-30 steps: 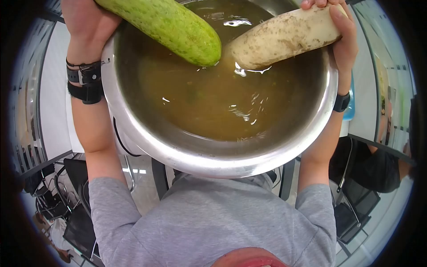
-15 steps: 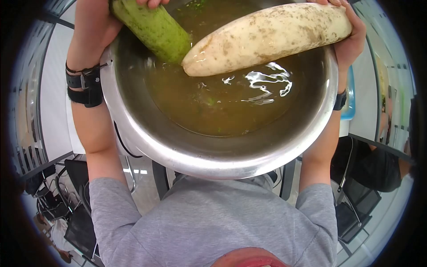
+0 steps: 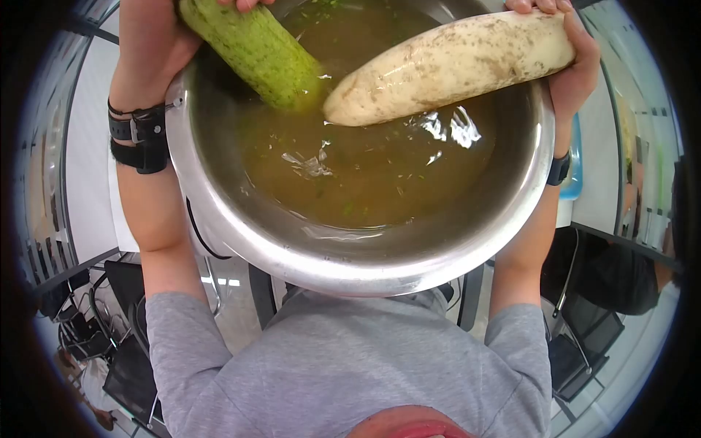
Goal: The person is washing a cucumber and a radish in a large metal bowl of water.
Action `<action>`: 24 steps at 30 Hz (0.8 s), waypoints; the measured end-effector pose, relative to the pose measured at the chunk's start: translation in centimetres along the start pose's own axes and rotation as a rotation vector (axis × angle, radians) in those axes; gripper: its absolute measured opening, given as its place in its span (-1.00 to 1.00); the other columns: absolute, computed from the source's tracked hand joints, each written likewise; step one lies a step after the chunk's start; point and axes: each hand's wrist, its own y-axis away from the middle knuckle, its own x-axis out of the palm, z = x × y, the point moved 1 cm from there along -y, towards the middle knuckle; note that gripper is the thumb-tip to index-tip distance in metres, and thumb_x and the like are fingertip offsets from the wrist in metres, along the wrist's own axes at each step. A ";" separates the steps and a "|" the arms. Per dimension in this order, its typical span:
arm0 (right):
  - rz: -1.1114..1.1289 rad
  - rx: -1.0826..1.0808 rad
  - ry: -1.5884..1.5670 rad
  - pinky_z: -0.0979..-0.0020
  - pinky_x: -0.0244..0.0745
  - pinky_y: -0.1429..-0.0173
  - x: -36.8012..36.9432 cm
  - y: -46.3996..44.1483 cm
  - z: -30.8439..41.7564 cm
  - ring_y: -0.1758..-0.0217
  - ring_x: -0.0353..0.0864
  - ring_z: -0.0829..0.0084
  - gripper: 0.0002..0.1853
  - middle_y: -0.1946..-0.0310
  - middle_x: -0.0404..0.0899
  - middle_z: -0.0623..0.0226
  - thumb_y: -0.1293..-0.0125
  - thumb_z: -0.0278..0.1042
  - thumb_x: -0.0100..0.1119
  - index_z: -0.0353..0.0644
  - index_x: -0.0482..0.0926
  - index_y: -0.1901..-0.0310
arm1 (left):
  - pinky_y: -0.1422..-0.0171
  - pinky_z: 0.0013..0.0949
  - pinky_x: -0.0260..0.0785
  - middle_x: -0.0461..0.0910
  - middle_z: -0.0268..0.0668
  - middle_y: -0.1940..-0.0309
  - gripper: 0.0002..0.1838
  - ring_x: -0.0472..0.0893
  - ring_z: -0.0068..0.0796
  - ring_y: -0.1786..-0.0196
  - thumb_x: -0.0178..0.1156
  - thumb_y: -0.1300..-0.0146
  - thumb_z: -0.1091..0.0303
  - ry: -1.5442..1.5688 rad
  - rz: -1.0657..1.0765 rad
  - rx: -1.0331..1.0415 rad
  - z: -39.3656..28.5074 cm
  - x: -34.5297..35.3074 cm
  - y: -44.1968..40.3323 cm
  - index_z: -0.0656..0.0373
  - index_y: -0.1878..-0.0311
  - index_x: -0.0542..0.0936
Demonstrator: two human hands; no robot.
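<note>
My left hand (image 3: 171,44) is closed around the upper end of a long green gourd (image 3: 252,51), with fingertips showing at the top edge of the view. The gourd slants down to the right, its lower end dipping into cloudy brown water. My right hand (image 3: 578,73) grips the thick end of a white radish (image 3: 453,66) mottled with brown dirt. The radish's tapered tip rests at the water surface, a small gap from the gourd. Both are over a large steel basin (image 3: 387,274); its far rim is mostly cut off by the view.
Small green bits float in the water. A blue plastic container (image 3: 575,157) stands beyond my right wrist. Black chairs (image 3: 131,372) are on both sides, and a dark cable (image 3: 201,233) hangs by the basin's left side.
The radish tip has shifted right, apart from the gourd it was touching. The gourd's end has moved slightly right and down in the water, and the ripples have changed.
</note>
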 end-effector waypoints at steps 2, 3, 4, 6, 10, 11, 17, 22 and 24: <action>0.016 0.022 0.074 0.30 0.57 -0.08 -0.8 -0.3 0.4 0.10 0.59 0.27 -0.74 0.22 0.51 0.30 -0.30 -0.25 0.26 -0.11 0.46 0.06 | 0.15 -0.26 0.53 0.35 -0.35 0.74 -0.43 0.47 -0.37 0.58 -0.14 -0.57 0.20 -0.014 0.027 0.014 -0.7 -0.4 -0.2 -0.12 0.72 0.23; 0.031 0.046 0.148 0.30 0.57 -0.07 -0.7 -0.4 0.5 0.10 0.60 0.27 -0.73 0.22 0.50 0.30 -0.30 -0.24 0.26 -0.11 0.45 0.07 | 0.16 -0.25 0.53 0.34 -0.37 0.74 -0.43 0.46 -0.37 0.59 -0.14 -0.57 0.20 -0.027 0.054 0.027 -0.9 -0.5 -0.3 -0.13 0.71 0.23; 0.033 0.047 0.148 0.30 0.57 -0.07 -0.4 -0.4 0.8 0.10 0.60 0.27 -0.73 0.22 0.50 0.30 -0.30 -0.24 0.26 -0.11 0.45 0.07 | 0.16 -0.25 0.53 0.34 -0.37 0.74 -0.43 0.46 -0.37 0.59 -0.14 -0.57 0.20 -0.027 0.053 0.027 -0.9 -0.5 -0.3 -0.13 0.71 0.23; 0.064 0.123 0.218 0.29 0.57 -0.07 0.2 -0.2 1.5 0.11 0.61 0.28 -0.72 0.23 0.50 0.29 -0.27 -0.25 0.28 -0.13 0.45 0.08 | 0.17 -0.23 0.53 0.31 -0.43 0.75 -0.44 0.44 -0.40 0.59 -0.15 -0.59 0.20 0.156 0.028 0.021 -0.9 -0.5 -0.3 -0.15 0.70 0.21; 0.121 0.040 0.317 0.29 0.58 -0.07 -0.3 -0.3 0.7 0.11 0.62 0.27 -0.71 0.25 0.50 0.27 -0.26 -0.27 0.29 -0.15 0.45 0.08 | 0.17 -0.21 0.52 0.26 -0.48 0.74 -0.44 0.42 -0.42 0.59 -0.15 -0.60 0.20 0.188 -0.023 0.088 -0.7 -1.1 -0.5 -0.16 0.69 0.21; 0.129 0.041 0.326 0.29 0.59 -0.07 -0.4 -0.3 0.7 0.12 0.62 0.27 -0.72 0.25 0.50 0.27 -0.26 -0.28 0.29 -0.15 0.45 0.08 | 0.15 -0.21 0.52 0.26 -0.48 0.73 -0.45 0.42 -0.43 0.58 -0.15 -0.60 0.20 0.204 -0.044 0.099 -0.7 -1.1 -0.5 -0.17 0.68 0.21; 0.127 0.055 0.327 0.29 0.59 -0.08 -0.1 -0.2 0.7 0.11 0.63 0.27 -0.73 0.26 0.51 0.26 -0.27 -0.30 0.28 -0.17 0.45 0.09 | 0.07 -0.24 0.49 0.26 -0.48 0.70 -0.48 0.43 -0.45 0.52 -0.12 -0.59 0.21 0.220 -0.204 0.096 -1.0 -0.9 -0.5 -0.15 0.65 0.22; 0.165 0.093 0.243 0.28 0.60 -0.08 -1.0 -0.7 0.5 0.07 0.64 0.26 -0.73 0.25 0.51 0.28 -0.30 -0.28 0.27 -0.15 0.44 0.06 | 0.05 -0.24 0.48 0.30 -0.45 0.69 -0.48 0.46 -0.42 0.51 -0.09 -0.58 0.18 0.122 -0.287 0.135 -0.4 0.6 -0.2 -0.13 0.64 0.22; 0.047 0.058 0.161 0.28 0.61 -0.09 -0.5 -0.1 0.2 0.05 0.63 0.26 -0.74 0.24 0.52 0.32 -0.34 -0.26 0.24 -0.12 0.44 0.05 | 0.06 -0.24 0.49 0.34 -0.40 0.69 -0.48 0.49 -0.40 0.51 -0.09 -0.57 0.15 0.018 -0.254 0.091 -0.3 0.7 -0.1 -0.11 0.65 0.24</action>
